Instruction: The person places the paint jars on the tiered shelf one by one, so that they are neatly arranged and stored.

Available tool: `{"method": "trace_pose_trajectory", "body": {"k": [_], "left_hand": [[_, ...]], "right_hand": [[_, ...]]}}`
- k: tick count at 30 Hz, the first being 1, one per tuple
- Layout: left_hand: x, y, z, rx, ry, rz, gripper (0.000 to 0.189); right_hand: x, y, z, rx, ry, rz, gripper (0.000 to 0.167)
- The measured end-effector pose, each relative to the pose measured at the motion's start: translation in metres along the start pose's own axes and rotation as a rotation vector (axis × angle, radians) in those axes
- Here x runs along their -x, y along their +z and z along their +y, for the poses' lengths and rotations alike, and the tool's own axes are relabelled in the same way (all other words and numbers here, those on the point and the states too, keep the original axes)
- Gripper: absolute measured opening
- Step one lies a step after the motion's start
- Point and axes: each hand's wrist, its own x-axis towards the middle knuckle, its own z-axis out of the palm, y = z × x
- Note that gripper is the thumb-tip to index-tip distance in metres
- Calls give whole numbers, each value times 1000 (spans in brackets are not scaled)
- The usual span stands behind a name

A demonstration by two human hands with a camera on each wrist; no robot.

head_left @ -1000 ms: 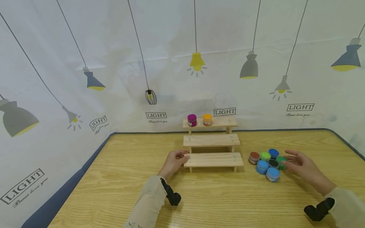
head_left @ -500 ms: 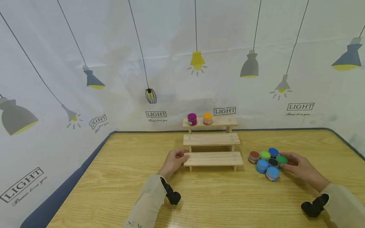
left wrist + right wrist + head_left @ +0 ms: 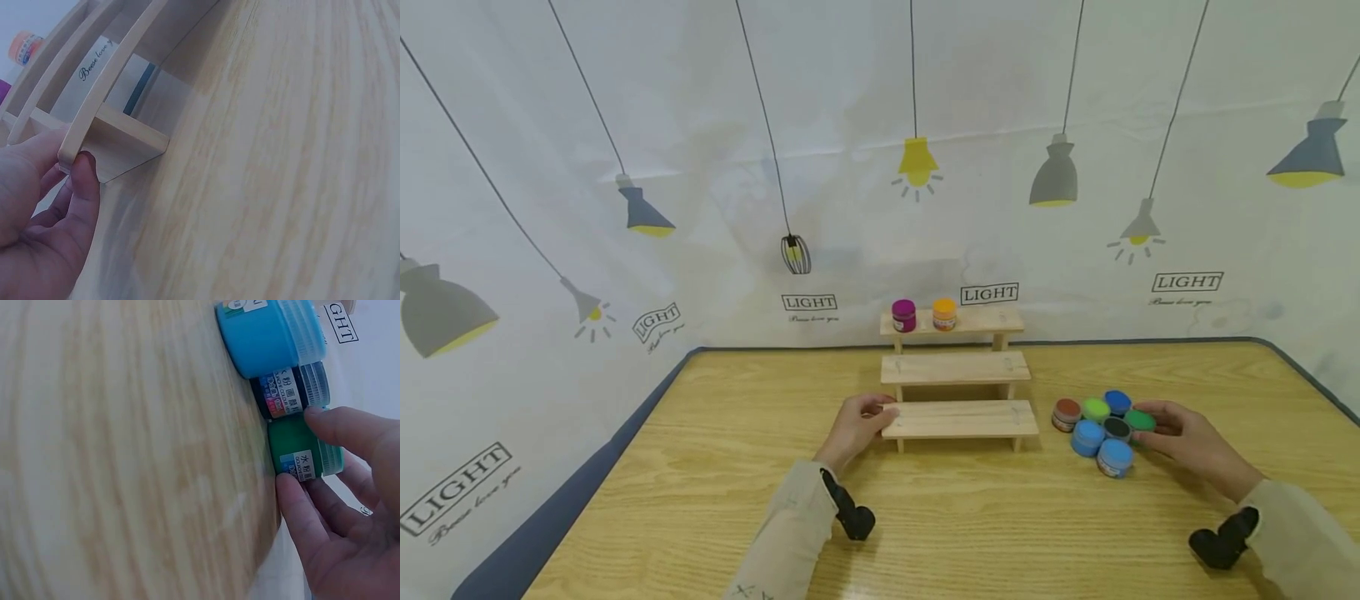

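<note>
A three-step wooden display stand (image 3: pixel 958 419) stands on the table near the back wall. My left hand (image 3: pixel 855 429) pinches the left end of its lowest step, thumb on top; the left wrist view shows a finger under the board (image 3: pixel 109 75). To the right, my right hand (image 3: pixel 1198 446) holds a green paint jar (image 3: pixel 1140 420) between thumb and fingers. In the right wrist view the thumb touches the upper side of this green jar (image 3: pixel 294 440), with fingertips at its lower side. A dark paint jar (image 3: pixel 284 394) sits right beside it.
Next to the green jar cluster two light blue jars (image 3: pixel 1115 457), a dark blue jar (image 3: pixel 1117 403), a lime green jar (image 3: pixel 1095 410) and a brown jar (image 3: pixel 1067 414). A purple jar (image 3: pixel 904 316) and an orange jar (image 3: pixel 944 314) stand on the top step.
My right hand has moved left onto the green jar, and its thumb and fingers have closed around it. The left hand keeps its hold on the stand.
</note>
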Motion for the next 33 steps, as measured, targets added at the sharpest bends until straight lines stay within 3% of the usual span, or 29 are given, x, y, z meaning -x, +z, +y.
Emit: {"method": "trace_pose_trajectory", "body": {"k": [4,13,27,33], "left_hand": [[6,0,8,-2,12,0,29],[-10,1,-18,-20,1,21,32],[-12,1,-19,18,-5,5,31],[-12,0,-20,34,3,4,32]], "right_hand": [[-1,1,1,12,4,2,56],[-1,1,3,44,-25,10,53],[6,-7,-3,93,-5,-11,59],[10,-18,-7,79,-41,14,57]]}}
